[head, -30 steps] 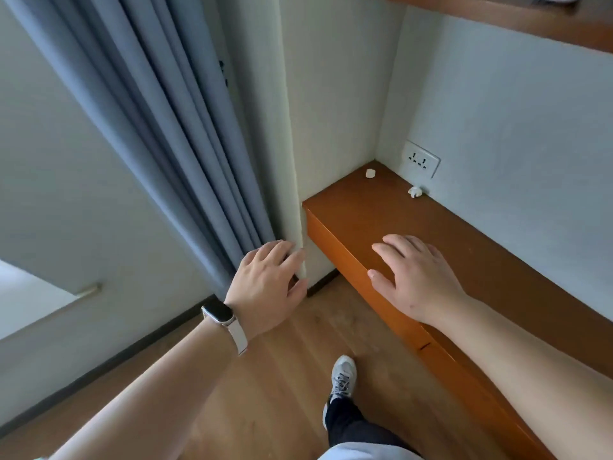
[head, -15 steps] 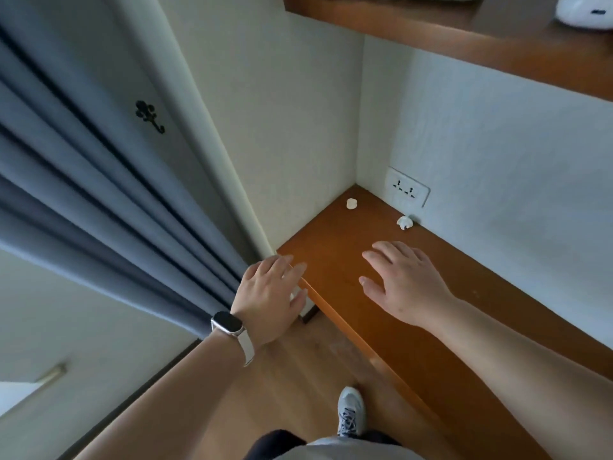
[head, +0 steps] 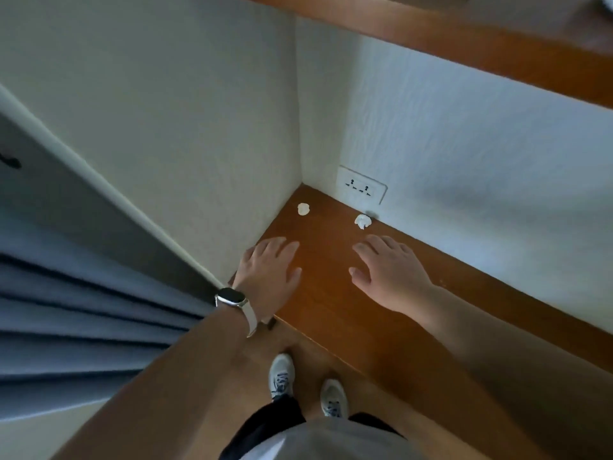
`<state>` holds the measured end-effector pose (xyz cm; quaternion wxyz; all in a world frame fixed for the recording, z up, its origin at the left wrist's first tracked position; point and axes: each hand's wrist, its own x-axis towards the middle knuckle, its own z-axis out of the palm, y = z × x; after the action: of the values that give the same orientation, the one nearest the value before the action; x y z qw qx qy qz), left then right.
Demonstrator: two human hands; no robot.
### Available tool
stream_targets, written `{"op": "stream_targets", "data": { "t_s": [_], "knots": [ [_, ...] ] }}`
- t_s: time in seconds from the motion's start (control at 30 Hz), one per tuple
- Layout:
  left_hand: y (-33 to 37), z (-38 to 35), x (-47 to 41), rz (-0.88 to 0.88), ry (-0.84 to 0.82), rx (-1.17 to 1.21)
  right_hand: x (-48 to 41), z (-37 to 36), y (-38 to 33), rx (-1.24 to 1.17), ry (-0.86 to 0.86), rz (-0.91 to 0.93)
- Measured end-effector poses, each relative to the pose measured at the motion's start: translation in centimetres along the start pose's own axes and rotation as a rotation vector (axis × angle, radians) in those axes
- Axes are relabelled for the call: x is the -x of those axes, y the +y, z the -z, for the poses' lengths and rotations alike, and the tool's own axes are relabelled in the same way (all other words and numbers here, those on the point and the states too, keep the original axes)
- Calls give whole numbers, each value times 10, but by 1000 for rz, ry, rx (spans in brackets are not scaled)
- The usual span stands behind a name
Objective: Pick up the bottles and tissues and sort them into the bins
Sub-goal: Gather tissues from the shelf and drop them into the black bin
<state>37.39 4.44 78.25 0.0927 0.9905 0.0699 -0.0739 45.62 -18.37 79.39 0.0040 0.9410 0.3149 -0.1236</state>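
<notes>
Now, left hand, right hand over shelf, fingers straight, empty, corner tissue, socket-side tissue beyond.

Home bedroom corner: curtain, wooden ledge, wall socket.

Two small crumpled white tissue balls lie on the brown wooden tabletop. First crumpled white tissue ball sits near the corner; second crumpled white tissue ball lies just below the wall socket, near the wall.
</notes>
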Motion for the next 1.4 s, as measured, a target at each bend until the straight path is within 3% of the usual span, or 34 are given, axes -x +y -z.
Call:
{"op": "stream_targets", "data": {
  "t_s": [0.23, 0.43, 0.6, 0.8, 1.1, 1.4],
  "knots": [
    [-25, -27, -74, -39, -35, 109, -38, -13, 10, 43, -55, -181],
    [-29, -56, -123, -33, 12, 337, -62, -26, 22, -91, -29, -347],
    [-21, -75, -158, -1, 24, 485, -82, -42, 36, -163, -11, -320],
    [-22, -92, -181, -24, -84, 296, -111, -54, 53, -205, 5, -278],
    [-32, -113, -176, -132, 142, 277, -147, -74, 65, -173, -56, -208],
    [-25, -108, -151, -98, 207, 497, -131, -81, 53, -279, 21, -229]
  ]
}}
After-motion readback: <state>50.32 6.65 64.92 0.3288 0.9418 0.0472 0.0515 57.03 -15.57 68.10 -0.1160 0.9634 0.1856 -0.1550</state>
